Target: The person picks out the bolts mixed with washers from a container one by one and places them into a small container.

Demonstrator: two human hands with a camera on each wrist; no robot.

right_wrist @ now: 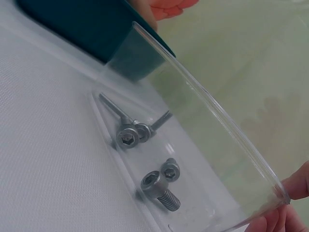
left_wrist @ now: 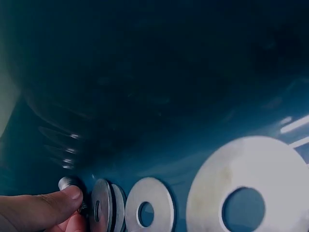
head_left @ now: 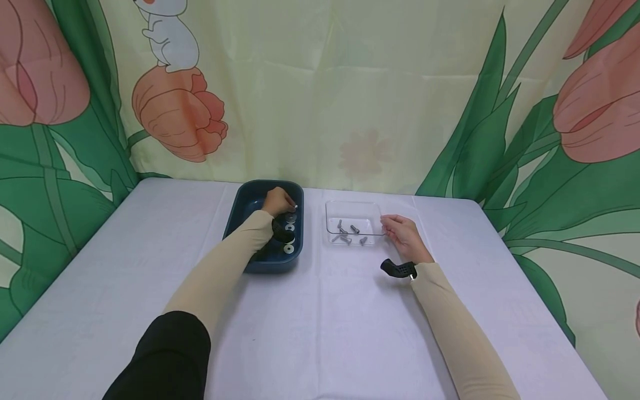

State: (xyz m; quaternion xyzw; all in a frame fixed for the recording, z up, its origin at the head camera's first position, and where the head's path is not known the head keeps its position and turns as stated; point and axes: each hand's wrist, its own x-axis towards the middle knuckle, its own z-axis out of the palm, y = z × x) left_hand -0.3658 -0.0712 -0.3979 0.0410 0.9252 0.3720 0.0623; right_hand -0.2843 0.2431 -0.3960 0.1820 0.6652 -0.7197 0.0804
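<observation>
My left hand reaches into the dark blue tray. In the left wrist view its thumb and fingertips pinch a small metal screw, mostly covered by the fingers. Right beside those fingertips stand several flat washers, in a row along the tray's side. My right hand grips the right side of a clear plastic box, thumb and fingers at its rim. Inside the box lie several socket head screws of different lengths, loosely scattered on the bottom.
A white cloth covers the table. The tray and the box stand side by side towards the back edge, a narrow strip of cloth between them. Behind hangs a curtain printed with tulips and a white animal. Each wrist wears a black camera band.
</observation>
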